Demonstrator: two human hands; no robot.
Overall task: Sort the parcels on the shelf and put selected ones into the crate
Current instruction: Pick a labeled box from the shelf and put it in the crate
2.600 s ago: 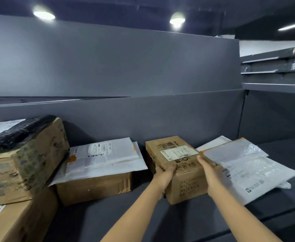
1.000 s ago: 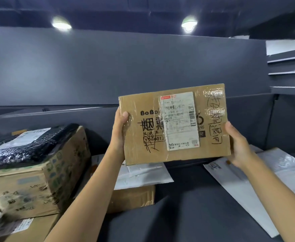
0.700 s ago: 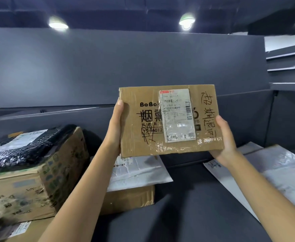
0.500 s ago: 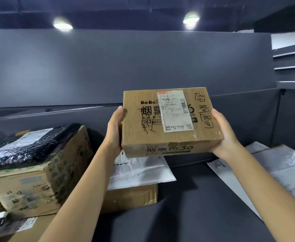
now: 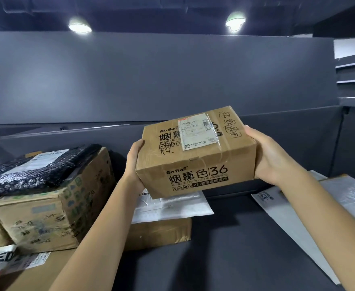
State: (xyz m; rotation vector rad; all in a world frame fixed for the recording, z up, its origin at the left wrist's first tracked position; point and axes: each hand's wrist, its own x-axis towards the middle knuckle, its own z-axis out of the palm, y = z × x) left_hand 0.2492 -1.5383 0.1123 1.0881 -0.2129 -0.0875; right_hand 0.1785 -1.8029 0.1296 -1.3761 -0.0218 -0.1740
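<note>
— Where's the parcel just now?

— Up in the air. In the head view the brown box (image 5: 195,152) is held clear of the shelf (image 5: 246,248), over the white mailers (image 5: 168,208) that lie on a flat carton (image 5: 157,232).

— One hand or two?

— Two. The left hand (image 5: 134,160) grips the left end, thumb on the near upper edge, fingers gone round the back. The right hand (image 5: 271,158) cups the right end, palm against the cardboard, fingertips curling over the far top corner. Neither holds anything else.

— So the box lies between them.

— Squarely between. Its long axis runs hand to hand, left to right, with the right end a little higher and farther off. The labelled face is up and tipped towards the person, and the printed long side faces them.

— Which hand is nearer the crate?

— Can't say. No crate shows in this view. To the left sits a big taped carton (image 5: 52,206) with a black wrapped parcel (image 5: 36,166) on top. To the right, grey mailers (image 5: 330,198) lie flat on the shelf.

— What does the next move turn on, then?

— I'd judge the label is being read and the choice isn't made. If it's picked, the box must swing away from the shelf towards wherever the crate stands. With a grip on both ends, either arm can lead. If not, the bare shelf right below is the nearest place to set it down.
</note>
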